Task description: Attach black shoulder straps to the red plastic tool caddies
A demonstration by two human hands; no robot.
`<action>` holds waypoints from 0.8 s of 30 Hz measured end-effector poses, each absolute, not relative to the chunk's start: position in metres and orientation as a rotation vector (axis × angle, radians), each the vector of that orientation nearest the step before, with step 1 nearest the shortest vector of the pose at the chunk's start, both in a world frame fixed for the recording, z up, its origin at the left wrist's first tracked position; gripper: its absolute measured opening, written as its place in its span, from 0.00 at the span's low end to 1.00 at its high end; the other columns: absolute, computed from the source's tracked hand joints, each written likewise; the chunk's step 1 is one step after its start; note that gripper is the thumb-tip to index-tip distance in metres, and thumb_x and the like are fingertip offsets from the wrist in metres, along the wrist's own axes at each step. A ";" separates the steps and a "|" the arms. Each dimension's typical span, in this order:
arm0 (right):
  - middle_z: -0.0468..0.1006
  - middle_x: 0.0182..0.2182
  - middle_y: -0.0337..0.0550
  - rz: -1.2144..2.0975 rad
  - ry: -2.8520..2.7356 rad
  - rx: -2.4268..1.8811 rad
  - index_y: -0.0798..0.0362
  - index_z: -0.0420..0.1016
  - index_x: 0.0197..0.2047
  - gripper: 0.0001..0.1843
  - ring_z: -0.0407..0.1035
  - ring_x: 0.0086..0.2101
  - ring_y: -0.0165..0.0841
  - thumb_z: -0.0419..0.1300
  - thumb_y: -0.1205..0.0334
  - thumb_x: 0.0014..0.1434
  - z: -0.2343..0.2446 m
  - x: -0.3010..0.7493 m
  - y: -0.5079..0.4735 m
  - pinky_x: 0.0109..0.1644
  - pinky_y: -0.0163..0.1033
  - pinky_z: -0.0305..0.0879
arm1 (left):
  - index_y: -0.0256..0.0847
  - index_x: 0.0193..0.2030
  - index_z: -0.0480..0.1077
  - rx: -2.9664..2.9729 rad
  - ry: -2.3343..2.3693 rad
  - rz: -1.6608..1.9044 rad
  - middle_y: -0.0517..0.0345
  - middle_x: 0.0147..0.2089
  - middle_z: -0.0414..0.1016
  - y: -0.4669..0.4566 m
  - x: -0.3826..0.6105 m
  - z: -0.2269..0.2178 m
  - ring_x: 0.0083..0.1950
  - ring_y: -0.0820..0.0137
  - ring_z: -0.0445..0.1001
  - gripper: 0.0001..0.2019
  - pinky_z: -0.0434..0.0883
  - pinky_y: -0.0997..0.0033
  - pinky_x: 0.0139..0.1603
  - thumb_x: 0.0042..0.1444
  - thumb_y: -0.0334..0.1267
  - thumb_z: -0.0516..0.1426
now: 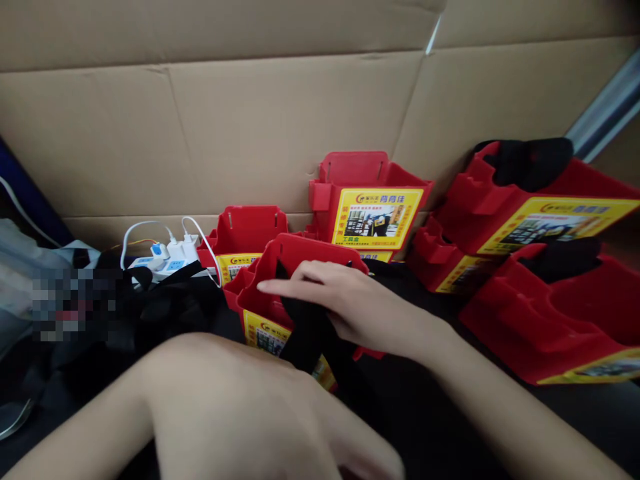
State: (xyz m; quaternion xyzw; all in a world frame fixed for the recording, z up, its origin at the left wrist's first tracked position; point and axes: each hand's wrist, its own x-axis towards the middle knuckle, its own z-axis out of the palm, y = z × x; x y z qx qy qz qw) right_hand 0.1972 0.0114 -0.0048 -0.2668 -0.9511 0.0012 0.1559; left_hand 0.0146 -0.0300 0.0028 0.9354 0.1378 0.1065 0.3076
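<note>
My right hand (345, 293) reaches over a red plastic tool box (315, 248) with a yellow label. Its fingers are bent around a black strap (305, 327) at the box, and the index finger points left. The strap crosses the front of the box and passes down behind my left hand (245, 407). That hand is large, blurred and close to the camera at the bottom. Its fingers bend down to the right, mostly hidden, and what they hold does not show.
More red tool boxes (350, 170) stand behind and to the right, some stacked, two with black straps (535, 163) inside. A white power strip (173, 263) with plugged chargers and cables lies at left. Black material (165, 310) covers the surface. Cardboard (280, 127) forms the back wall.
</note>
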 end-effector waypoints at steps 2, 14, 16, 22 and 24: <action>0.73 0.35 0.41 -0.005 -2.754 -0.812 0.47 0.72 0.49 0.22 0.67 0.34 0.29 0.49 0.76 0.57 -0.009 0.191 0.011 0.38 0.34 0.62 | 0.41 0.21 0.67 2.386 0.110 0.137 0.56 0.37 0.74 -0.026 0.022 0.008 0.34 0.72 0.74 0.12 0.71 0.81 0.32 0.47 0.46 0.60; 0.75 0.39 0.45 -0.012 -2.415 -0.957 0.54 0.67 0.46 0.13 0.69 0.39 0.32 0.48 0.69 0.59 0.000 0.224 0.028 0.44 0.38 0.64 | 0.41 0.42 0.69 2.684 0.858 0.525 0.58 0.42 0.75 0.035 0.005 -0.004 0.42 0.70 0.72 0.12 0.67 0.69 0.45 0.59 0.45 0.50; 0.74 0.41 0.47 -0.059 -2.274 -1.014 0.54 0.67 0.44 0.13 0.69 0.41 0.34 0.46 0.69 0.59 0.007 0.243 0.033 0.46 0.40 0.64 | 0.40 0.38 0.70 2.740 0.969 0.591 0.58 0.38 0.75 0.041 0.004 -0.007 0.39 0.70 0.72 0.14 0.68 0.68 0.43 0.60 0.45 0.49; 0.73 0.47 0.43 0.172 -2.476 -1.202 0.51 0.67 0.50 0.18 0.67 0.47 0.37 0.53 0.61 0.56 0.008 0.271 0.050 0.50 0.43 0.64 | 0.38 0.56 0.60 2.954 1.198 1.001 0.49 0.59 0.62 0.065 0.004 -0.018 0.60 0.62 0.60 0.20 0.61 0.57 0.59 0.57 0.40 0.52; 0.76 0.40 0.40 0.317 -2.552 -1.213 0.51 0.72 0.43 0.13 0.70 0.43 0.36 0.51 0.62 0.57 0.004 0.272 0.055 0.46 0.40 0.66 | 0.37 0.61 0.52 3.009 1.149 0.844 0.48 0.62 0.57 0.070 0.006 -0.025 0.62 0.62 0.58 0.26 0.61 0.59 0.60 0.57 0.36 0.53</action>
